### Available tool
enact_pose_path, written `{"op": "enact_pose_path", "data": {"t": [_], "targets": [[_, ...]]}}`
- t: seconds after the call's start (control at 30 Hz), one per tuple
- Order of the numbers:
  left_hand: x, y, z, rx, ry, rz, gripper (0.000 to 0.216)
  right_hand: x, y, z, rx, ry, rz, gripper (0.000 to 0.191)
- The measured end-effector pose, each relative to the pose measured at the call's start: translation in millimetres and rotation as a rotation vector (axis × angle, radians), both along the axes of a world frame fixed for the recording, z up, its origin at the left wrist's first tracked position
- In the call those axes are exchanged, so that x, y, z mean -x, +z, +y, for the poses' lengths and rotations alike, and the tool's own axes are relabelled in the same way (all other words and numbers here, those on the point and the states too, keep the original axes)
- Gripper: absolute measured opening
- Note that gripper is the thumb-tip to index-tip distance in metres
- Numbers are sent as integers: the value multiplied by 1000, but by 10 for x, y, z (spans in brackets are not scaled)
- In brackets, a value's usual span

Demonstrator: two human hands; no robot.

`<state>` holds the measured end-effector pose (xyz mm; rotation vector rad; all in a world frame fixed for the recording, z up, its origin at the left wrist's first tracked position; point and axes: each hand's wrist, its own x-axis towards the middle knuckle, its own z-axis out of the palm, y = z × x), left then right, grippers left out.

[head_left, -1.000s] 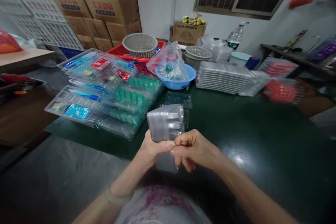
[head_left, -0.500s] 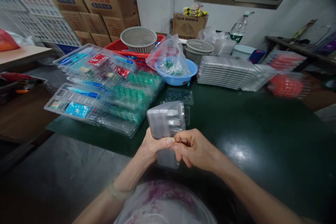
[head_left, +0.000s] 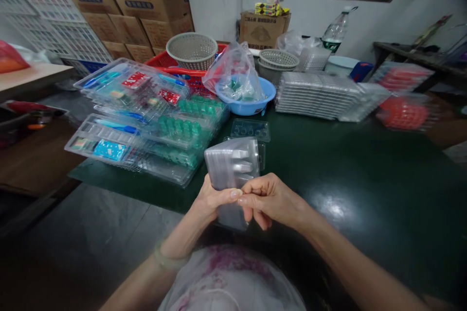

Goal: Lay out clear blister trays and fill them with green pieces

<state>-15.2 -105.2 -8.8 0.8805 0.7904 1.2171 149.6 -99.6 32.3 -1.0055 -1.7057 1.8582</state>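
A stack of clear plastic blister trays [head_left: 226, 165] stands tilted on its side just above the near edge of the green table [head_left: 302, 170]. My left hand [head_left: 213, 200] is wrapped round the stack, its thumb lying across the front. Against that thumb, my right hand [head_left: 268, 200] pinches at the stack's right edge with thumb and forefinger; the other fingers curl below. Whether a single tray is between those fingertips is hidden. Two flat clear trays [head_left: 250, 129] lie on the table just beyond the stack.
To the left are piled filled clear packs [head_left: 131, 87] and green-moulded trays [head_left: 180, 126]. Behind stand a blue basin [head_left: 251, 106] with a plastic bag, a red basket [head_left: 199, 82] and a grey colander [head_left: 191, 48]. Nested clear trays [head_left: 314, 97] stand at right rear, near a bottle [head_left: 334, 31].
The view has shifted slightly. Both hands keep nearly the same hold on the stack, and the right fingertips have moved a little closer to the left thumb.
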Motion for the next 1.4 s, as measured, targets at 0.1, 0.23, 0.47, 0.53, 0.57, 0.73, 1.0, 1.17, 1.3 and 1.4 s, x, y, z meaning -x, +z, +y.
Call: {"op": "enact_pose_path", "data": {"t": [0.1,0.23,0.47,0.53,0.57,0.73,1.0,1.17,1.3,1.4], "targets": [[2,-16,7,-16,-20,-7,39,-5,-4,5,6,17,2,25],[8,-11,14,-14,-42,-14,36,8,-11,13,-6,24,2,24],[13,11,12,4,-37,-47,36,33,17,3,-55,38,-15,23],[-7,27,-6,12,-4,-33,34,40,30,-34,-137,-4,-69,24],[-23,37,-17,20,16,-21,33,45,33,-59,-212,-45,-108,24],[-121,83,-44,26,67,10,37,80,37,-180,-604,-233,-288,24],[100,17,48,416,199,-163,36,-450,469,120,-688,-411,-437,10],[334,-19,-2,488,272,-170,39,-885,107,861,-1098,-348,-1216,14],[338,-1,-49,458,293,-145,55,-979,-342,1398,-1037,-58,-1424,20],[277,31,-58,432,310,-131,54,-978,-413,1631,-1021,6,-1405,19]]}}
